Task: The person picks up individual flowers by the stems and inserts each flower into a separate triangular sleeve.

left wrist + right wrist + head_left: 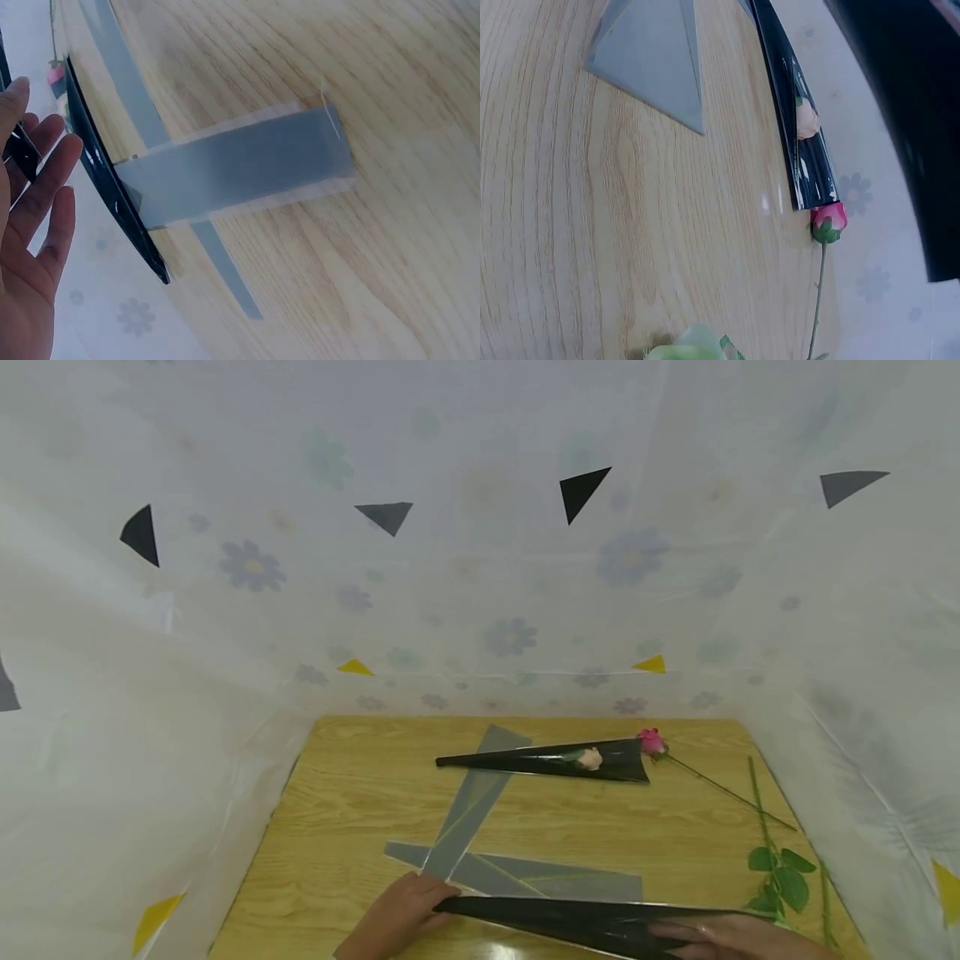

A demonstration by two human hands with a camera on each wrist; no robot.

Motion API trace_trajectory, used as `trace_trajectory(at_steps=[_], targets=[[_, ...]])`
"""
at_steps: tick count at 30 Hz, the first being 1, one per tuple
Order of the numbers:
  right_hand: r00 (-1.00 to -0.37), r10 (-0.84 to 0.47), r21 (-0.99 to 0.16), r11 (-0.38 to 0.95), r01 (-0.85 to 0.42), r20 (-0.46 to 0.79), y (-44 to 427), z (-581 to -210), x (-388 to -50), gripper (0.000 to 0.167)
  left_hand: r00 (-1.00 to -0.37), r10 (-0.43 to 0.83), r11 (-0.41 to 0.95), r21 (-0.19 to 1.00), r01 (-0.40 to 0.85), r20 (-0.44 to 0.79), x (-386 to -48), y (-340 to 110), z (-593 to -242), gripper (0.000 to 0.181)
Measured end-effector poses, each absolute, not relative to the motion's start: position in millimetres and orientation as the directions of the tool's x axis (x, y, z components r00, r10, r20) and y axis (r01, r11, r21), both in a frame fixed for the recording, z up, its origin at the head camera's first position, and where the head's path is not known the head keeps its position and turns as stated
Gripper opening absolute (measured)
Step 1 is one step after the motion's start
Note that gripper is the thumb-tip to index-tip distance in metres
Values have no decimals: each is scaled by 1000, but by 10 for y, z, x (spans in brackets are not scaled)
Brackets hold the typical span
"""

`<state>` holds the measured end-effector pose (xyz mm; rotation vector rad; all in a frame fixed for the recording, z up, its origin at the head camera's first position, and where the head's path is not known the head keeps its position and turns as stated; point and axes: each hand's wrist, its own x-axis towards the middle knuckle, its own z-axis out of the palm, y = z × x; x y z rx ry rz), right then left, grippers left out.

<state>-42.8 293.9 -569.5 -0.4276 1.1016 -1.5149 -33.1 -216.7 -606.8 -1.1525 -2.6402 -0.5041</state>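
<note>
A black cone-shaped flower sleeve [555, 920] with a clear front runs along the near side of the table. My left hand [405, 914] pinches its narrow tip; the left wrist view shows that tip [22, 154] between thumb and fingers. At the wide end, my right hand [738, 937] holds the sleeve, its fingers lying along the black film. The right wrist view shows the raised sleeve [900, 120] close up, with almost all of that hand out of frame. Farther back lies another black sleeve [525, 762] with a pale peach rose [591, 759] inside.
Flat grey translucent sleeves [468, 814] lie crossed mid-table. A pink rose [652, 742] touches the far sleeve's wide end. Green leafy stems [787, 885] lie at the right; a pale green flower [686, 351] shows in the right wrist view. White floral sheeting [480, 610] surrounds the table.
</note>
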Motion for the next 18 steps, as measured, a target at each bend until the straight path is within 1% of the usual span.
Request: trace_trajectory(at_steps=[2,5,7,10,12,14,16,18], targets=[[-250,-926,-786,73,613,-281,2943,-5692,-412,58,-668,667,635,217,741,330,-324,-2195,-6060,32],[-230,-943,-783,49,620,-242,2965,-5682,-400,59,-669,657,641,209,738,348,-319,-2252,-6059,28],[-228,-948,-784,37,620,-224,2988,-5668,-398,58,-661,652,641,195,743,371,-324,-2284,-6055,27],[-225,-946,-797,52,602,-232,2998,-5643,-398,58,-648,650,638,176,749,397,-327,-2294,-6030,31],[-224,-943,-797,65,601,-245,2983,-5630,-400,57,-633,662,629,163,760,401,-321,-2267,-6009,37],[-229,-940,-811,76,580,-252,2951,-5623,-397,56,-639,674,632,159,759,371,-309,-2216,-5987,42],[-230,-945,-806,55,590,-233,2902,-5620,-394,56,-664,679,653,157,741,311,-303,-2153,-5986,45],[-227,-949,-797,41,603,-220,2839,-5614,-391,56,-695,678,680,158,717,237,-299,-2089,-5991,54]])
